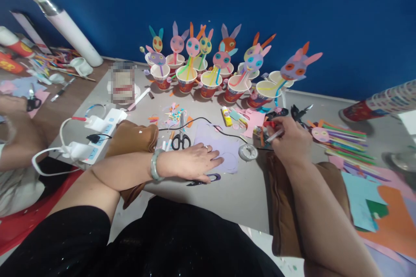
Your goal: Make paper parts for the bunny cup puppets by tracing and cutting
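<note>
My left hand (193,162) lies with its fingers apart on a sheet of light purple paper (204,133), which bears a faint round outline. Below its fingertips is a small dark cutting tool (204,180) with a purple handle loop. Black-handled scissors (181,138) rest just beyond the wrist. My right hand (290,138) is closed on a pale translucent stick (275,134), beside something small and red (269,124). A tape roll (248,152) sits between my hands. Past the right hand are pink paper scraps (255,121) and a yellow glue stick (226,116).
Several paper cups (186,80) with rabbit-head figures line the blue wall. Stacked cups (377,101) lean at right, near colored strips (347,138) and colored paper (398,220). A power strip (105,132) stands left; a black cord (224,132) crosses the table. Another person's arm (16,121) is far left.
</note>
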### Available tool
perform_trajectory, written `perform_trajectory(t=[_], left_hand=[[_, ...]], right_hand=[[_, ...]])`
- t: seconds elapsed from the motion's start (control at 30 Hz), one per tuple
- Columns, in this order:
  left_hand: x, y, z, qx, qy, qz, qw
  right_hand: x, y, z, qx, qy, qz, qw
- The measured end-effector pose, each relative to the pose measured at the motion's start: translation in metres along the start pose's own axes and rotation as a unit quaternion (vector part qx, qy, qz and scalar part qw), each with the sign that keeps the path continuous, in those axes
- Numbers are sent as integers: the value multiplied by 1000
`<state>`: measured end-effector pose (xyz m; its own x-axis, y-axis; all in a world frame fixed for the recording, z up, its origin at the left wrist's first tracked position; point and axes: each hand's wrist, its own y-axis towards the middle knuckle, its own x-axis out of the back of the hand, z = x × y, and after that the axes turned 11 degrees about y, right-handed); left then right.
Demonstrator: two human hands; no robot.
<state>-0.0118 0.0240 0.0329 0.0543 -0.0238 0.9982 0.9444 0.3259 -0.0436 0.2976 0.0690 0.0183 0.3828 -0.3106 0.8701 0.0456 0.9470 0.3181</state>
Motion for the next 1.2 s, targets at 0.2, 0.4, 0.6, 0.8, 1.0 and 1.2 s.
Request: perform_trajectory(t=[0.2,0.4,0.6,0.8,1.0,1.2], left_hand=[[13,2,4,-18,-40,25,999],[15,3,7,-35,-39,16,998],[9,-1,5,-8,-25,-36,999],[5,3,-19,-11,-37,19,999],[16,9,-20,16,-73,93,993],[31,-3,23,115,-61,69,989]], right_hand=[[2,0,3,10,39,-6,999],[2,-3,8,51,94,-15,994],[2,-4,11,72,114,3,991],[-4,-4,5,97,120,-10,988],[-4,-4,3,100,132,-9,986],[-4,-3,4,90,123,-5,988]])
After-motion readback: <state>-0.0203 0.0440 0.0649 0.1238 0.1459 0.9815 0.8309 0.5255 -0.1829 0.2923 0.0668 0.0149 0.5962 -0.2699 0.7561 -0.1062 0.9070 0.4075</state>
